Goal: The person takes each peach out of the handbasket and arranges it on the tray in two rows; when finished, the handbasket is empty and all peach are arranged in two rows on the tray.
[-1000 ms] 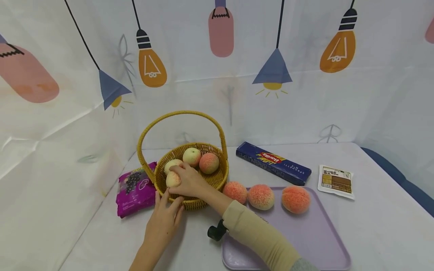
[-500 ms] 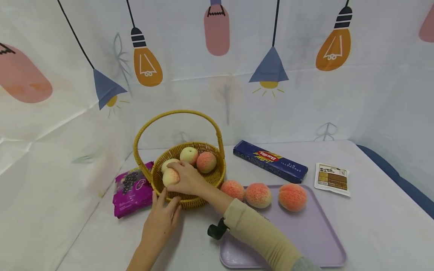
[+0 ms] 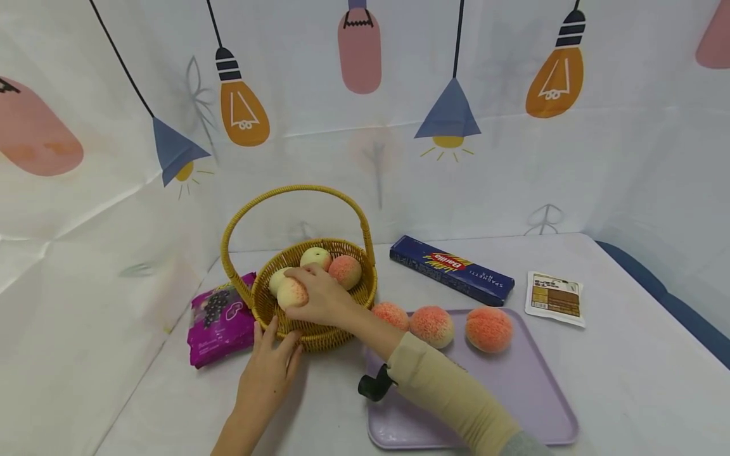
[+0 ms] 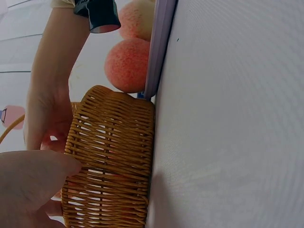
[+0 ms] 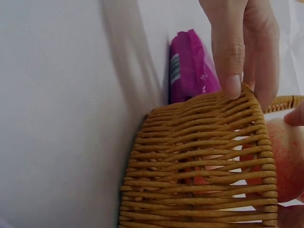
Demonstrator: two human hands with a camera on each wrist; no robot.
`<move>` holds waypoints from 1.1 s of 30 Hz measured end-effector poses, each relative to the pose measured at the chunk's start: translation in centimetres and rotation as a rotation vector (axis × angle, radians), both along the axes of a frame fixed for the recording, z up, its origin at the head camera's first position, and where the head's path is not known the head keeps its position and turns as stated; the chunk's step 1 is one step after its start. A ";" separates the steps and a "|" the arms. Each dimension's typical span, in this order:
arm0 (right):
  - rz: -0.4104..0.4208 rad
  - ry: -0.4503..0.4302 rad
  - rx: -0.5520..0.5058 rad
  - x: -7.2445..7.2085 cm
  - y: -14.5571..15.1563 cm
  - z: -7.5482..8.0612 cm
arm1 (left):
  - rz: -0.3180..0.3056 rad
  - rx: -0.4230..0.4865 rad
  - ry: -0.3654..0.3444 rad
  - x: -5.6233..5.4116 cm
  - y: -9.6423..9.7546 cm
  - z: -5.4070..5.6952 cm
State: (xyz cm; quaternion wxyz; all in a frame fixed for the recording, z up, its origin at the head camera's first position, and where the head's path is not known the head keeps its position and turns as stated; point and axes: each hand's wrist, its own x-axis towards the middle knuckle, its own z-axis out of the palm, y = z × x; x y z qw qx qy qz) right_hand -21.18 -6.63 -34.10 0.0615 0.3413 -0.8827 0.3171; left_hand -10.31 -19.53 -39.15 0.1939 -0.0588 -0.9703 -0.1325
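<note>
A yellow-brown wicker basket [image 3: 371,285] with a tall arched handle stands at the back left of the table. Inside it lie two pale peaches, one a whole peach [image 3: 315,256] at the back, plus a red peach [image 3: 345,272]. Over the basket's left part, my right hand [image 3: 322,297] holds a pale peach with a pink blush [image 3: 292,294] between thumb and fingers. My left hand [image 3: 265,370] pinches the basket's front rim, the thumb [image 5: 232,71] outside and fingers over the inner side. The right fingertips are partly hidden in the left wrist view.
Right of the basket is a lilac tray [image 3: 513,405] with three reddish peaches [image 3: 489,329] along its far side. Behind lie a blue spaghetti box [image 3: 450,269] and a flat white-brown packet [image 3: 555,299]. A purple bag [image 3: 219,320] touches the basket's left.
The right hand and its peach have shifted slightly rightward within the basket. The left hand stays on the rim. The whole head view has drifted a little.
</note>
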 end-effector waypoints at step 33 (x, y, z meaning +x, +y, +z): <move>0.055 0.164 -0.116 1.8 5.5 0.6 | 0.014 0.014 -0.032 0.1 0.1 0.0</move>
